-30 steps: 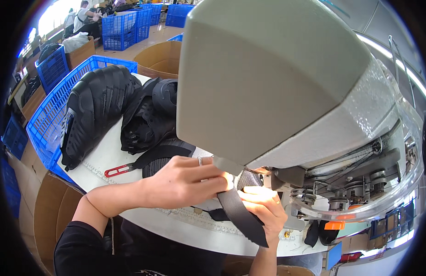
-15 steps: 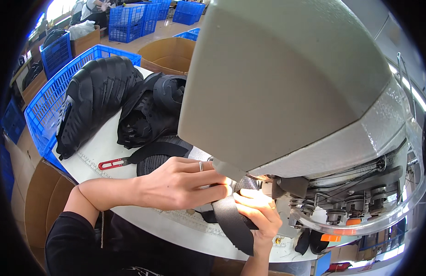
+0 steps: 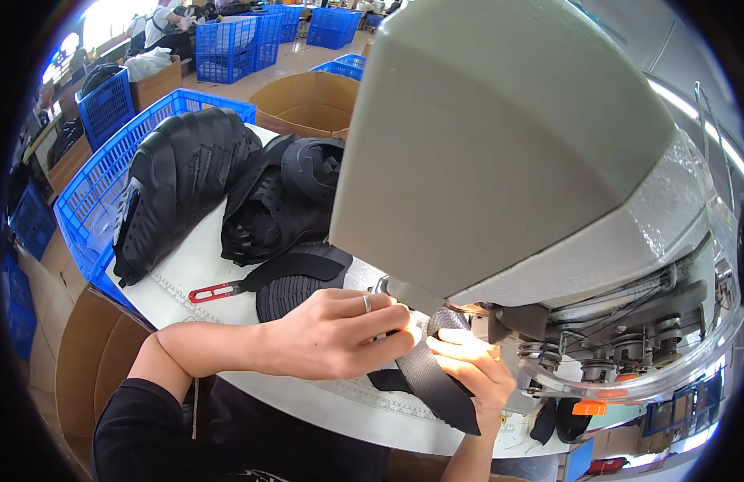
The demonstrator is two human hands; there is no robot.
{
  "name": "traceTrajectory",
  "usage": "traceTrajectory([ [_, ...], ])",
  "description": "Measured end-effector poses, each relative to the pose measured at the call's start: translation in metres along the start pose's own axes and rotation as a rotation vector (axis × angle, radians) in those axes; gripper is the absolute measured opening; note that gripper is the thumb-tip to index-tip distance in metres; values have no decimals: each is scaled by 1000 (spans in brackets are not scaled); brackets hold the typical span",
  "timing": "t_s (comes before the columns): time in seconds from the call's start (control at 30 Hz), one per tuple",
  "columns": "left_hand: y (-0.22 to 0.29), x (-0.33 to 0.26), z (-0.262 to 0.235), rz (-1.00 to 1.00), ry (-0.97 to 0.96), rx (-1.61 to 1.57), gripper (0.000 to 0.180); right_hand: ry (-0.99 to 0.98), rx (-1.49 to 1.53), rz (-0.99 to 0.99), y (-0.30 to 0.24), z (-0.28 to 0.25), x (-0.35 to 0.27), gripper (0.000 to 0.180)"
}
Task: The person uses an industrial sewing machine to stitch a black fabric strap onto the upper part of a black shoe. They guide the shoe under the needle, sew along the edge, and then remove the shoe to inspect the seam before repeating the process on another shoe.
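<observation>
Beneath the head of a grey-green sewing machine [image 3: 500, 153], both my hands work on a black woven textile piece [image 3: 440, 384]. A strap-like length of it hangs toward me over the table edge. My left hand [image 3: 336, 331], with a ring on one finger, is closed, its fingertips pinching the piece's upper left edge beside the machine's needle area. On the other side, my right hand [image 3: 472, 365] has its fingers wrapped round the piece. The machine head hides the needle.
Left of my hands lie a black ribbed stack [image 3: 285, 299], red-handled thread snips [image 3: 214, 292] and stacked black shoe uppers [image 3: 183, 181]. A blue crate [image 3: 95, 205] and cardboard boxes [image 3: 304, 98] stand past the white table [image 3: 167, 289]. Another person [image 3: 165, 26] sits far back left.
The whole view has shifted, so the scene sits slightly further right and lower. Both hands keep hold of the black textile piece, with only slight finger movement.
</observation>
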State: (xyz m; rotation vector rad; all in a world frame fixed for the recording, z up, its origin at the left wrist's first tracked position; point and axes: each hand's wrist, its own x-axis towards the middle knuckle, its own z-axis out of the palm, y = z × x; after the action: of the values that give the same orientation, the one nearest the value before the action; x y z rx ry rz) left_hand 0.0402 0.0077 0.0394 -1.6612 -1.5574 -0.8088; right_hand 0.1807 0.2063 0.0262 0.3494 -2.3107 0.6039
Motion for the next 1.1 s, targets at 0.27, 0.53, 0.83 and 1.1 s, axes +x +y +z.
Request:
traceTrajectory([
  [0.27,3,-2,7,-14,21,51,19,2,-13,-30,6,0,2,18],
  [0.53,-3,-7,17,-25,52,38,20,-2,-36,5,12,-2,-6,19],
  [0.83,-5,-3,11,-73,61,-36,22,-3,-121,110,16,-6,-18,17],
  [1.1,-4,1,8,31,55,53,20,11,-39,0,21,-2,-11,26],
])
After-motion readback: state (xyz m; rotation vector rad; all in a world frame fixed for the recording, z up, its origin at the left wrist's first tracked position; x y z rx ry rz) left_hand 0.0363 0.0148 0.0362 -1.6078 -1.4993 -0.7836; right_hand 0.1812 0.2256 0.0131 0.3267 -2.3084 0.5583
